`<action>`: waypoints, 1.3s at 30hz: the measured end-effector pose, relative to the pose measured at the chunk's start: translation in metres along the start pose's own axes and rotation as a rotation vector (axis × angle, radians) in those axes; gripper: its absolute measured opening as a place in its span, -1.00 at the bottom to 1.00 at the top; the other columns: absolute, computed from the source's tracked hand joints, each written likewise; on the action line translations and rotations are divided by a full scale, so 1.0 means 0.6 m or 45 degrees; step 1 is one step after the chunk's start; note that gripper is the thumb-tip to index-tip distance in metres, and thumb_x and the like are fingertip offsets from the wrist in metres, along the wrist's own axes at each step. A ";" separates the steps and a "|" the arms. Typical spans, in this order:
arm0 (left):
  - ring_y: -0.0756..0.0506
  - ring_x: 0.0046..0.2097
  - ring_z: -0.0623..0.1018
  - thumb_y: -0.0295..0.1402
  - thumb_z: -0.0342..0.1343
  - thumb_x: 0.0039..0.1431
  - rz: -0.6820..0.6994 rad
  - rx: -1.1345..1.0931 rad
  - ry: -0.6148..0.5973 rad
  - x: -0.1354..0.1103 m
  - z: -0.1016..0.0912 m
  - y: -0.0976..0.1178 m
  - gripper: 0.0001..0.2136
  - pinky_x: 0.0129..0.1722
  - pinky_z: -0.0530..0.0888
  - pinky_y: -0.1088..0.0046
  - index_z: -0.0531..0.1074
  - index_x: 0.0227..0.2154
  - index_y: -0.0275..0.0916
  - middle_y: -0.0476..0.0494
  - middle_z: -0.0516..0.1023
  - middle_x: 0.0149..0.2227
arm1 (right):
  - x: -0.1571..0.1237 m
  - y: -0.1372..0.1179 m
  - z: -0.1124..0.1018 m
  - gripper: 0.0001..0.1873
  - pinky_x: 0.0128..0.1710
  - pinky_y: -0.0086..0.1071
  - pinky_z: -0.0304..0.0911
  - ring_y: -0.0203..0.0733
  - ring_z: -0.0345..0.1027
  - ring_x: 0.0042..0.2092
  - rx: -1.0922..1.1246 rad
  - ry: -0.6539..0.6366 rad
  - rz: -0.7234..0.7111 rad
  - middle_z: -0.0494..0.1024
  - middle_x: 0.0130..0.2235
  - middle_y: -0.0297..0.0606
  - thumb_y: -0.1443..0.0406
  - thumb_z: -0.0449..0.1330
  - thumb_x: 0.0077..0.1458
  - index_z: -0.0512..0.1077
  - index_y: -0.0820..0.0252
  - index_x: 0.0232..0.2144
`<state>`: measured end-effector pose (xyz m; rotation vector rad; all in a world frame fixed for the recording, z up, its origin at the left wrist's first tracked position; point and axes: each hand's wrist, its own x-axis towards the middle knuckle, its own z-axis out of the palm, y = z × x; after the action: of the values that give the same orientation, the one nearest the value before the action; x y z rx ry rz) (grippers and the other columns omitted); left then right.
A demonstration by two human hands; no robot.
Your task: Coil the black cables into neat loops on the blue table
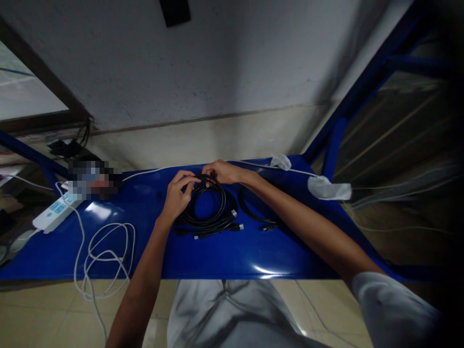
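Note:
A coil of black cable [205, 224] lies on the blue tabletop [232, 261], several of its plug ends pointing to the right and front. At the upper left of the coil, my left hand [180, 192] pinches the cable between thumb and fingers. My right hand [222, 172] is closed around the cable at the far side of the loop, with its fingertips partly hidden. Both hands are close together. Under my right forearm a separate black cable [249, 210] curves, and its plug [268, 227] rests on the table.
A white power strip [60, 210] sits at the left edge, beside a blurred-out patch. A loose white cord [108, 253] loops over the front left edge. Crumpled clear plastic [329, 187] lies at the back right. Blue frame posts [333, 145] and a wall [203, 140] bound the table.

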<state>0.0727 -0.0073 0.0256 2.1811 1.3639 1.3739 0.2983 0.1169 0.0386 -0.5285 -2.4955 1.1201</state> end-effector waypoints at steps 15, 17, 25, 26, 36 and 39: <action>-0.17 0.01 0.66 -0.45 0.16 0.39 0.122 0.260 -0.061 -0.004 0.003 -0.003 -0.80 0.06 0.59 0.21 0.69 -0.11 -0.13 -0.19 0.64 0.00 | 0.007 0.014 0.005 -0.81 -0.21 -0.37 0.35 -0.26 0.51 -0.28 0.355 0.011 0.076 0.67 -0.33 -0.29 0.26 0.47 0.04 0.59 0.24 -0.32; -0.19 0.01 0.67 -0.40 0.21 0.39 0.118 0.355 -0.097 -0.005 0.006 0.003 -0.84 0.06 0.58 0.19 0.68 -0.11 -0.12 -0.18 0.66 0.00 | 0.008 0.015 0.006 -0.84 -0.20 -0.37 0.38 -0.26 0.53 -0.27 0.404 0.006 0.098 0.68 -0.33 -0.28 0.31 0.44 0.03 0.59 0.24 -0.32; -0.19 -0.06 0.70 -0.22 0.35 0.37 -0.007 0.388 -0.056 0.003 0.030 0.020 -0.89 0.01 0.55 0.23 0.69 -0.19 -0.10 -0.12 0.71 -0.07 | 0.006 0.015 0.005 -0.84 -0.22 -0.39 0.36 -0.29 0.51 -0.28 0.423 -0.009 0.090 0.67 -0.35 -0.29 0.29 0.46 0.05 0.61 0.26 -0.33; -0.18 -0.07 0.70 -0.24 0.34 0.38 -0.021 0.347 -0.047 0.004 0.030 0.021 -0.91 0.01 0.56 0.24 0.68 -0.19 -0.10 -0.12 0.71 -0.06 | 0.007 0.015 0.005 -0.82 -0.22 -0.38 0.36 -0.29 0.51 -0.28 0.421 -0.010 0.091 0.67 -0.35 -0.30 0.27 0.46 0.05 0.62 0.26 -0.33; -0.19 -0.07 0.70 -0.29 0.22 0.42 -0.087 0.246 -0.034 -0.001 0.026 0.014 -0.92 0.08 0.58 0.23 0.61 -0.17 -0.12 -0.12 0.72 -0.11 | 0.003 0.032 -0.005 -0.80 -0.22 -0.40 0.34 -0.27 0.53 -0.24 0.551 -0.040 0.218 0.72 -0.27 -0.25 0.31 0.45 0.00 0.68 0.24 -0.26; -0.20 -0.06 0.71 -0.28 0.20 0.44 -0.112 0.266 -0.049 -0.002 0.026 0.012 -0.90 0.09 0.58 0.23 0.60 -0.15 -0.10 -0.10 0.74 -0.10 | -0.003 0.027 -0.010 -0.77 -0.28 -0.43 0.29 -0.30 0.48 -0.27 0.565 -0.002 0.269 0.70 -0.28 -0.26 0.26 0.46 0.05 0.70 0.23 -0.22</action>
<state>0.0892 -0.0079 0.0210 2.2308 1.6334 1.1998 0.3056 0.1297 0.0295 -0.6653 -2.1270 1.6931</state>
